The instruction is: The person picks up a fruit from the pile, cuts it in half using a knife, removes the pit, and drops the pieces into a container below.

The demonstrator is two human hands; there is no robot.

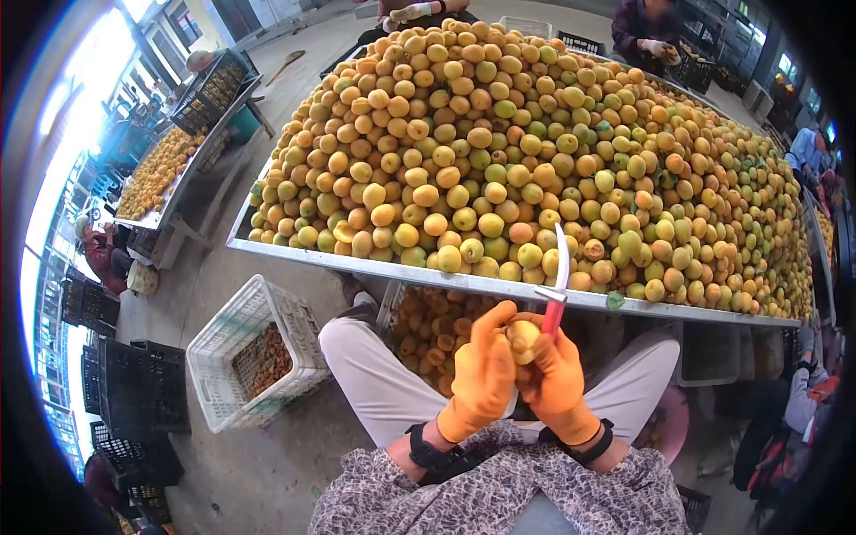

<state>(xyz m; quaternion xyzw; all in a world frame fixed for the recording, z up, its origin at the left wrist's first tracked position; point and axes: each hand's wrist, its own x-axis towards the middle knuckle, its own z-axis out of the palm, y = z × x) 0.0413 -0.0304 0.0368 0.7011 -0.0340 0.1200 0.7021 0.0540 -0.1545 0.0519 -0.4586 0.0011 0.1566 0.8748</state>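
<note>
Both of my hands wear orange gloves and meet above my lap, in front of the table's edge. An apricot (524, 342) sits between them, partly covered by fingers. My left hand (481, 376) is closed against its left side. My right hand (562, 385) grips a knife (554, 314) by its red handle, and its fingers also touch the apricot. The knife's pale curved blade points up, away from me, over the rim. Just beyond lies a large heap of apricots (481, 169) on a metal-edged table (401, 269). Below my hands, a crate holds halved apricots (428, 334).
A white crate (207, 379) with brown pits (263, 361) stands on the floor to my left. Black crates (143, 388) are stacked farther left. Another table of apricots (156, 174) is at back left. Co-workers (637, 31) sit around the heap.
</note>
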